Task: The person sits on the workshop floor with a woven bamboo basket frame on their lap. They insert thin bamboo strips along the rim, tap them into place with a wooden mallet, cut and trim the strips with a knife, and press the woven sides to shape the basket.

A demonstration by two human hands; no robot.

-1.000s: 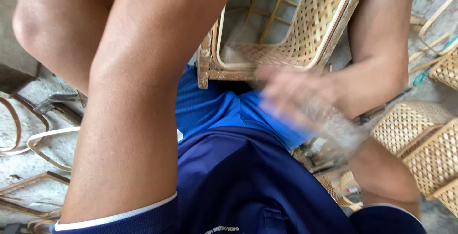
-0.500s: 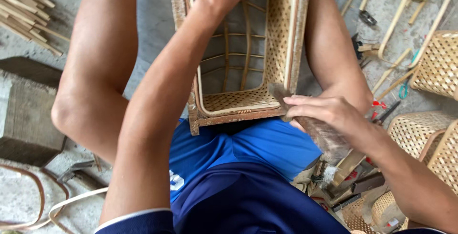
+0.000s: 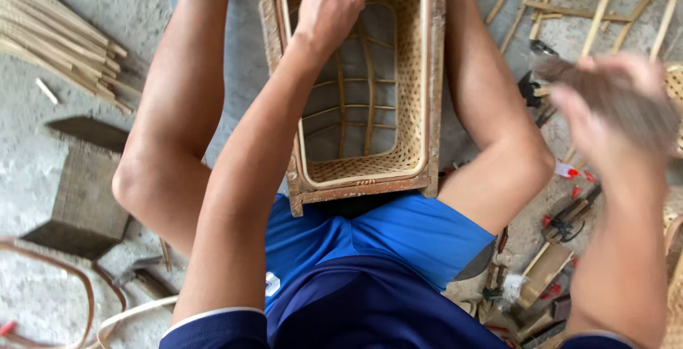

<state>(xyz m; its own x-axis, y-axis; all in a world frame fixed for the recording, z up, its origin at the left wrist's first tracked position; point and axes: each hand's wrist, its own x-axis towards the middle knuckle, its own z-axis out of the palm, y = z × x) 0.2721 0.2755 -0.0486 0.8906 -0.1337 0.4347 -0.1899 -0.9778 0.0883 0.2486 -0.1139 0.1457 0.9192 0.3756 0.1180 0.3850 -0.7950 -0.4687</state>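
A rectangular woven cane basket [image 3: 415, 100] set in a wooden frame [image 3: 356, 191] stands between my bare knees on the concrete floor. My left hand [image 3: 329, 2] rests on the basket's far rim, fingers curled over the edge. My right hand [image 3: 613, 103] is raised off to the right of the basket, clear of it and blurred by motion. It grips a brownish tool [image 3: 562, 71] that sticks out to the left; its kind is too blurred to tell.
A bundle of split bamboo strips [image 3: 60, 36] lies at the top left, a wooden block [image 3: 85, 192] beside my left knee. Bent cane loops [image 3: 57, 299] lie at the bottom left. Hand tools [image 3: 562, 224] and loose sticks [image 3: 590, 7] litter the floor on the right.
The view has tilted toward the basket. My left hand has slid to the far rim. My right hand has lifted from the basket's near right corner out to the right.
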